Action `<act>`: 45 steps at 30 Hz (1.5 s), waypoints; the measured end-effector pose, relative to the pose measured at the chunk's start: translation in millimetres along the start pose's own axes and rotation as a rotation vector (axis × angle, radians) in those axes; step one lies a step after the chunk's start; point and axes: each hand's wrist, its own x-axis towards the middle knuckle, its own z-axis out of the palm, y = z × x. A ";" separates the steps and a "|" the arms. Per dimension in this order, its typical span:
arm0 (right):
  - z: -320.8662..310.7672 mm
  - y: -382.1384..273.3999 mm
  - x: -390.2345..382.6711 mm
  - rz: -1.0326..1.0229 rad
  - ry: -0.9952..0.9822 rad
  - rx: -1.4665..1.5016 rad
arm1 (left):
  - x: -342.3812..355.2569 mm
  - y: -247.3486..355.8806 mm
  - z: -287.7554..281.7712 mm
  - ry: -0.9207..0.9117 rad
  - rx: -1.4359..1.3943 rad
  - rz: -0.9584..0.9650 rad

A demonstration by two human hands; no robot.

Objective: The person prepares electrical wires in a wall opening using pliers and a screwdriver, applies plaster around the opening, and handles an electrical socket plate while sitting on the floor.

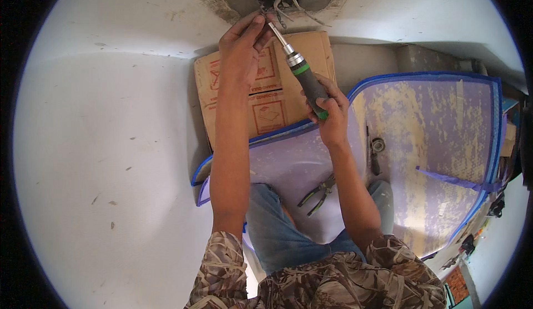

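My right hand is wrapped round the black and green handle of a screwdriver. Its metal shaft slants up and left, the tip close to the fingers of my left hand. Those fingers are pinched together at the lower left edge of a dark rectangular wall opening; whatever is between them is too small or hidden to name. Loose wires with pale and grey insulation hang out of the opening, to the right of my left fingertips.
Under the opening a brown cardboard box leans against the wall. A purple mat with blue edging lies below and to the right. On it rest pliers with black and green handles and a roll of tape. Rough grey plaster surrounds the opening.
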 end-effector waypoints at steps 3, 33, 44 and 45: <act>-5.1 -0.3 8.3 -0.001 -0.010 -0.042 | 4.0 -4.7 0.1 0.003 -0.014 0.002; 91.4 9.5 -59.1 -0.010 0.164 0.054 | 7.6 -2.7 -10.5 -0.110 0.034 -0.227; 18.9 1.7 -10.5 -0.082 0.123 0.009 | 14.8 -11.0 -9.5 -0.115 -0.189 -0.115; 14.2 1.1 -6.5 -0.077 0.115 0.012 | 15.0 -12.1 -9.7 -0.120 -0.184 -0.105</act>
